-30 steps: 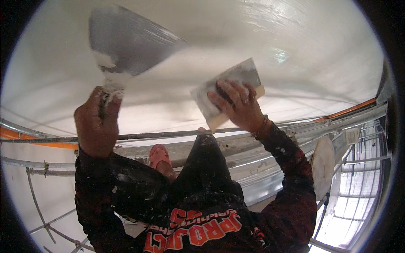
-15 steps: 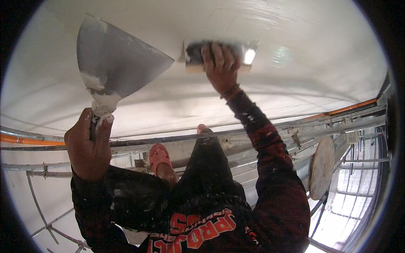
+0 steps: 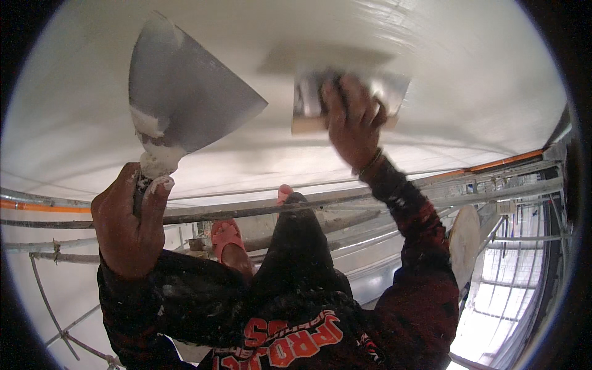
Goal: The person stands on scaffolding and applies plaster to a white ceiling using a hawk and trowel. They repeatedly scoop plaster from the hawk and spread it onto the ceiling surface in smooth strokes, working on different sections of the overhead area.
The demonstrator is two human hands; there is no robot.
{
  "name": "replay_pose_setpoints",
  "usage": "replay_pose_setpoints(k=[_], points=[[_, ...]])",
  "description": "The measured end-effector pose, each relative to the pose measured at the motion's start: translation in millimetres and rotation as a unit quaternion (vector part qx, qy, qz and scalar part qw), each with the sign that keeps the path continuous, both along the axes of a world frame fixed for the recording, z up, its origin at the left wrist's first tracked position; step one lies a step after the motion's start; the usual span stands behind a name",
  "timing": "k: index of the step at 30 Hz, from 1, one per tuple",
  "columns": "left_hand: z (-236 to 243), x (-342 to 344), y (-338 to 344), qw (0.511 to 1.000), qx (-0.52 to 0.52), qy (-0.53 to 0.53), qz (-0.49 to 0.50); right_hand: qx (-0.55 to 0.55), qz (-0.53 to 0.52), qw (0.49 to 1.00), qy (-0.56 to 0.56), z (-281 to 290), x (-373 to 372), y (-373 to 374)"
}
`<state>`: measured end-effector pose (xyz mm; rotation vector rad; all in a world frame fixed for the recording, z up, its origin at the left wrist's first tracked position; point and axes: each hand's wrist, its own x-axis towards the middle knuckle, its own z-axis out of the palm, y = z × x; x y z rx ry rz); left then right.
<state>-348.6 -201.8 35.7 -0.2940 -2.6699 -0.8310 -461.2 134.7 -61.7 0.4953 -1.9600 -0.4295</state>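
Note:
My left hand [image 3: 126, 228] is closed round the handle of a broad putty knife [image 3: 191, 92], raised blade up at the left. White filler is smeared at the base of its blade and on my thumb. My right hand [image 3: 357, 123], a little blurred, grips a wide rectangular smoothing blade [image 3: 393, 92] with a pale wooden-looking strip along its lower edge. Beyond both tools spreads a smooth whitish plastered surface [image 3: 468, 68]. A dark shadow of the smoothing blade lies on it just above the blade, with a gap between them.
Metal scaffold tubes [image 3: 259, 214] cross below my hands, with an orange strip [image 3: 505, 161] along the surface's edge. My feet in pink sandals [image 3: 226, 239] rest among the tubes. A pale round disc [image 3: 464, 240] stands at the right, before bright window panels [image 3: 505, 290].
My right hand has moved right and down with the smoothing blade, and its shadow now shows apart from it. The putty knife has shifted slightly right.

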Motion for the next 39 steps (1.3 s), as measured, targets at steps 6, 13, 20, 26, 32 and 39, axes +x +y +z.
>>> replay_pose_setpoints(k=[6,13,20,26,32,39], points=[[6.6,-1.7,8.8,1.000,0.005,-0.001,-0.027,-0.005,-0.006,0.993,0.114,69.9,-54.7,-1.1],[7.5,4.2,12.7,1.000,-0.008,0.005,-0.017,0.018,0.009,1.000,-0.015,-120.4,-48.4,14.0],[10.0,2.5,9.8,0.999,-0.002,-0.019,-0.033,0.056,-0.006,0.973,-0.222,-115.9,33.5,3.2],[12.8,-1.1,20.8,0.999,-0.012,-0.009,-0.043,-0.005,-0.022,0.998,0.063,58.9,-10.2,8.7],[11.8,2.0,17.9,1.000,-0.006,-0.004,-0.029,-0.004,0.016,0.994,0.111,95.8,-47.5,10.8],[9.5,8.5,6.5,0.999,-0.024,-0.039,-0.005,0.025,0.006,1.000,-0.003,-109.2,-59.7,25.8]])
